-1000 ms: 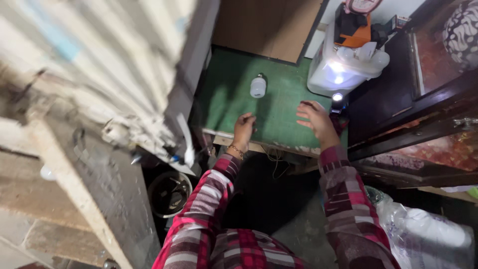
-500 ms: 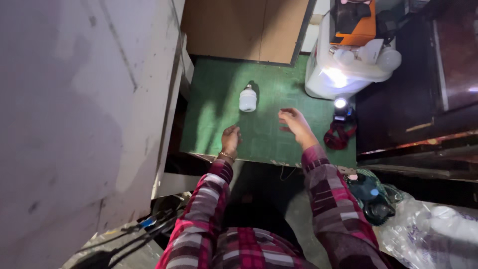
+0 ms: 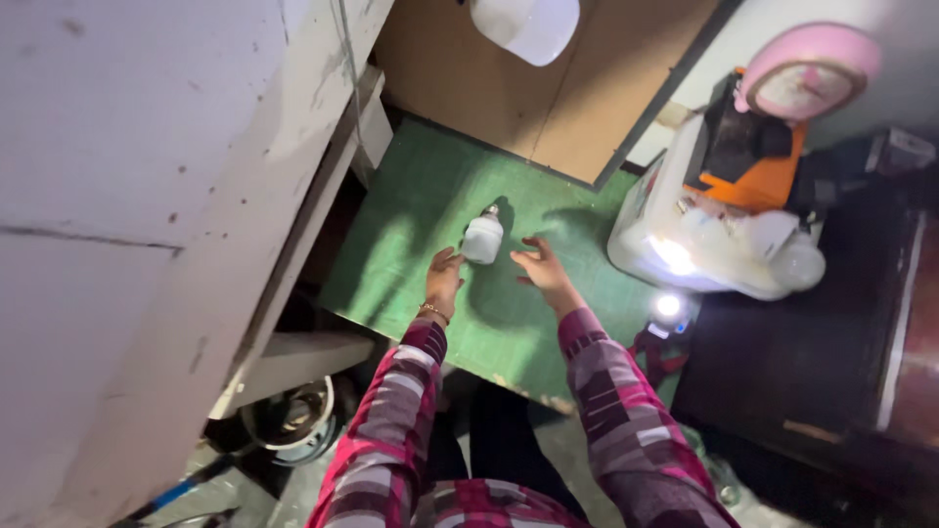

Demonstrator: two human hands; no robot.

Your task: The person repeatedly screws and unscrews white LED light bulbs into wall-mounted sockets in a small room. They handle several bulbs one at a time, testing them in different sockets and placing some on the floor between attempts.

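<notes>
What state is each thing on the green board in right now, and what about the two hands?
Light bulb: lying on its side on the green board, unlit.
Left hand: open, beside the bulb, apparently not gripping.
Right hand: open, fingers spread, apart from the bulb.
Small lamp: lit.

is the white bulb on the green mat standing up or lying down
Lying down: the white bulb rests on its side on the green mat, metal base pointing away.

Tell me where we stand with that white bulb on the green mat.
Done: the white bulb lies on the green mat, and both arms are stretched out to it. In hand: left hand and right hand flank it, fingers open, neither gripping. Left: taking hold; it is not yet lifted.
</notes>
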